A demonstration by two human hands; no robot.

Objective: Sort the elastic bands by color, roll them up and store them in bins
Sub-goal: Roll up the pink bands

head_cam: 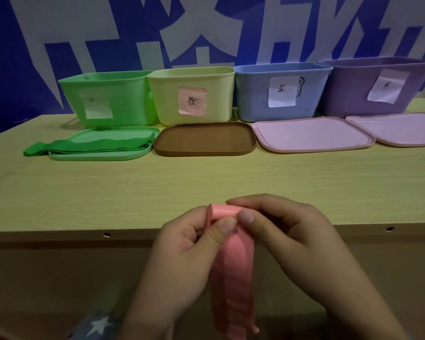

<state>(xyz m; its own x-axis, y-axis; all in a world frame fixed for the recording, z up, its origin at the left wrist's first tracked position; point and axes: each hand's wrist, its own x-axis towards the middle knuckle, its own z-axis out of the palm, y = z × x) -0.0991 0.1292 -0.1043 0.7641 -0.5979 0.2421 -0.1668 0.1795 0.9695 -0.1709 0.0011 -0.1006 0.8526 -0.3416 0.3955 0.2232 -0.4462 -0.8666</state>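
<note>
On the table (84,192), four labelled bins stand in a row along the back, the purple bin (353,94), blue bin (255,99), yellow-green bin (167,101) and green bin (71,99), with a lid lying flat before each and a stack of green bands (88,144) draped across the green lid (59,157). At the near edge, the left hand (182,244) and right hand (280,231) both have a pinching grip on the rolled top of the pink band (227,209), whose loose tail hangs down below the table edge.
</note>
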